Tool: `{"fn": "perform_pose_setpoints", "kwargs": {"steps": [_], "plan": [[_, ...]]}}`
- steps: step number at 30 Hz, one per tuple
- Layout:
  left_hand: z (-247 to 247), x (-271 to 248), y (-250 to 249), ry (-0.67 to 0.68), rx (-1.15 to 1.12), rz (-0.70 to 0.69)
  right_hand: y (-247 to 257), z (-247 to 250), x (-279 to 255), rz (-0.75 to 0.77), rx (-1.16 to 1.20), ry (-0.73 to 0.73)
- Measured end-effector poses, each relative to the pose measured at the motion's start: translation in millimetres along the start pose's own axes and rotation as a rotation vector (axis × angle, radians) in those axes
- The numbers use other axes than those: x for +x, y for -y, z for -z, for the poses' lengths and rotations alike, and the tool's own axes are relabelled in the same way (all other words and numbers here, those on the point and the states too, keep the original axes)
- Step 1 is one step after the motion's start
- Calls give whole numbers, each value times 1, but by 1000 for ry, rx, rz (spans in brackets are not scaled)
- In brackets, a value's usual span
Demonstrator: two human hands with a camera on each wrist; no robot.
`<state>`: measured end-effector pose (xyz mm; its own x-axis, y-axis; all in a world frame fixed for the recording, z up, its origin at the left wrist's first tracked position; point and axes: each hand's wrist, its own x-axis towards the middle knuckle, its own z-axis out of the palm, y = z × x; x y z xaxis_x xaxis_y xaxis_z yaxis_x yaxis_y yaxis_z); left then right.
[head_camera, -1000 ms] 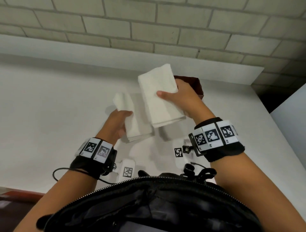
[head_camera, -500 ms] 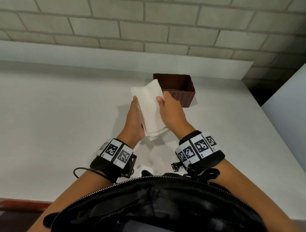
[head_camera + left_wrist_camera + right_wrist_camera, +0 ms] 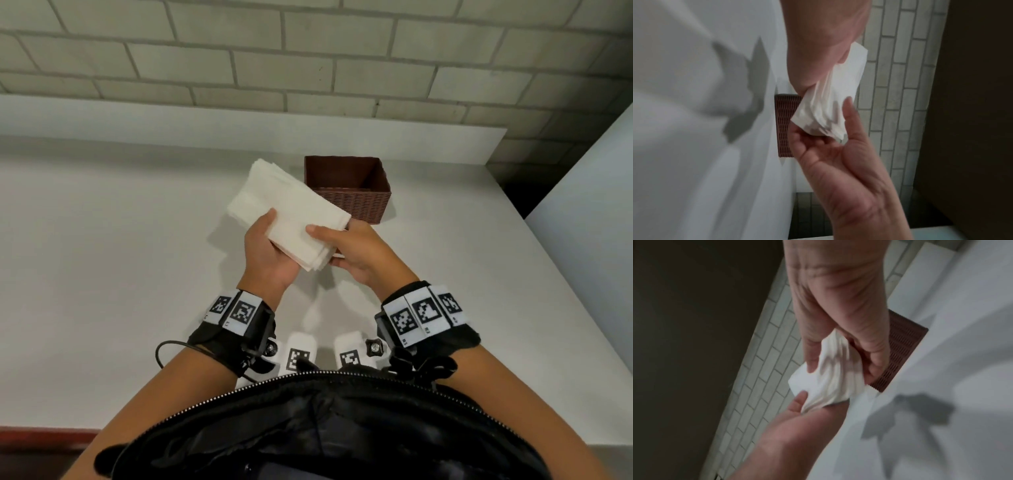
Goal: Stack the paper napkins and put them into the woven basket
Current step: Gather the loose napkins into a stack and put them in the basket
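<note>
A stack of white paper napkins (image 3: 291, 209) hangs tilted above the white table, just left of and in front of the brown woven basket (image 3: 346, 202). My left hand (image 3: 274, 240) grips the stack's near-left edge, thumb on top and fingers underneath. My right hand (image 3: 329, 245) pinches its near-right corner. In the left wrist view the napkins (image 3: 830, 110) fan out between both hands, with the basket (image 3: 785, 123) behind them. The right wrist view shows the napkins (image 3: 830, 378) crumpled between my fingers, the basket (image 3: 898, 356) beyond. The basket looks empty inside.
The white table (image 3: 102, 274) runs back to a raised white ledge (image 3: 205, 116) under a brick wall. Its right edge drops off near a pale panel (image 3: 589, 192). A black zipped bag (image 3: 325, 428) fills the bottom of the head view.
A second ago each hand held its own bunch of napkins. The hands came together, merging them into one stack, which now lies flatter and nearer the basket.
</note>
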<state>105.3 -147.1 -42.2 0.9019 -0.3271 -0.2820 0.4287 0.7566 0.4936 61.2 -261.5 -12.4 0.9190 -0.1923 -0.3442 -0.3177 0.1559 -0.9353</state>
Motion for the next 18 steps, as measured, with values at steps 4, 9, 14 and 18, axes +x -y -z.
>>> {"fn": "perform_pose_setpoints", "kwargs": {"steps": [4,9,14,18], "plan": [[2,3,-8,20,-93,-72,-3,4,-5,266,-59,-91],[-3,6,-19,86,-142,-143,-7,0,-18,504,-20,-63],[-13,1,-20,133,-77,-181,-10,-6,-21,607,-17,-137],[-15,0,-16,167,19,-135,-9,-8,-23,563,-36,-115]]}}
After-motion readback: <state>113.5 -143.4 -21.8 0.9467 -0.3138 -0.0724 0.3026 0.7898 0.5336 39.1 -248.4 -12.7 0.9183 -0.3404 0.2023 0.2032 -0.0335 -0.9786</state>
